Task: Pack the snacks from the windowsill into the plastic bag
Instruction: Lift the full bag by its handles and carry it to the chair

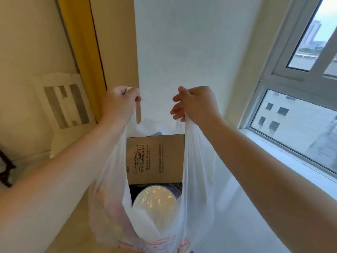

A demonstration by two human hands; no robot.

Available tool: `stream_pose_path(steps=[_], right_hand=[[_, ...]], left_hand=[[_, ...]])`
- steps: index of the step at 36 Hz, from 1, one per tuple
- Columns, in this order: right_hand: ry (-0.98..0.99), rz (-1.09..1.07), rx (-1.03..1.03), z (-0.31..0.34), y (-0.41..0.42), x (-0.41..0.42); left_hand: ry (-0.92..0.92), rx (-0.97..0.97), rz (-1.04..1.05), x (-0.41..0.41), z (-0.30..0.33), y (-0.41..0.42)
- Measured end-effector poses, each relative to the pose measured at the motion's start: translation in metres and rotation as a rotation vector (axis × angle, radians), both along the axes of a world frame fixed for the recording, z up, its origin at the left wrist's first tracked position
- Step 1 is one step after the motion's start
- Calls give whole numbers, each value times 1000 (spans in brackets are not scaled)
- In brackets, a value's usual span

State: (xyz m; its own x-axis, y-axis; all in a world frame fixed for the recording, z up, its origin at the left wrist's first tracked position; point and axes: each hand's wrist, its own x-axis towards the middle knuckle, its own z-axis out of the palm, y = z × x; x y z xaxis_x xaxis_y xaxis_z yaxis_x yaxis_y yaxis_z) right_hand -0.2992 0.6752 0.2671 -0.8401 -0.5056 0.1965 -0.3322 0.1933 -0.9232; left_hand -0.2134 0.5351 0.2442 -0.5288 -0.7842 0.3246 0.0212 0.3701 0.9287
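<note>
Your left hand (120, 103) and right hand (196, 105) each grip a handle of the plastic bag (107, 189); a cardboard box (155, 159) stands inside it, above a round lid (155, 199).

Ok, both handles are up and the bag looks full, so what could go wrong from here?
1. The plastic bag is thin and stretched taut below the left hand and right hand; a handle might tear under the load.
2. The brown box stands upright with its corners near the film; a corner could puncture it.
3. The bag mouth gapes wide above the round lidded container; if the bag swings or one grip slips, contents may spill.
</note>
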Motion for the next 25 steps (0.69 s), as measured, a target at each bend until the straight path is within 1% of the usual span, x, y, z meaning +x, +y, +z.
stream_pose_path(steps=[4, 10, 12, 15, 18, 20, 21, 25], right_hand=[[-19, 79, 56, -4, -36, 29], [-144, 157, 130, -26, -94, 78], [-185, 170, 186, -33, -112, 93], [-267, 215, 286, -44, -133, 111], [-297, 271, 447, -61, -156, 122], [-299, 263, 537, -79, -172, 126], [-317, 248, 542, -89, -180, 128], [-462, 216, 584, -120, -203, 143]], left_hand=[[-36, -30, 68, 37, -3, -24], [-100, 70, 149, 95, -29, -73], [-104, 105, 175, 111, -38, -89], [-158, 145, 182, 136, -56, -111], [-217, 197, 165, 157, -75, -131], [-260, 236, 161, 168, -89, -144], [-284, 256, 159, 174, -96, -150], [-400, 323, 173, 198, -123, -171]])
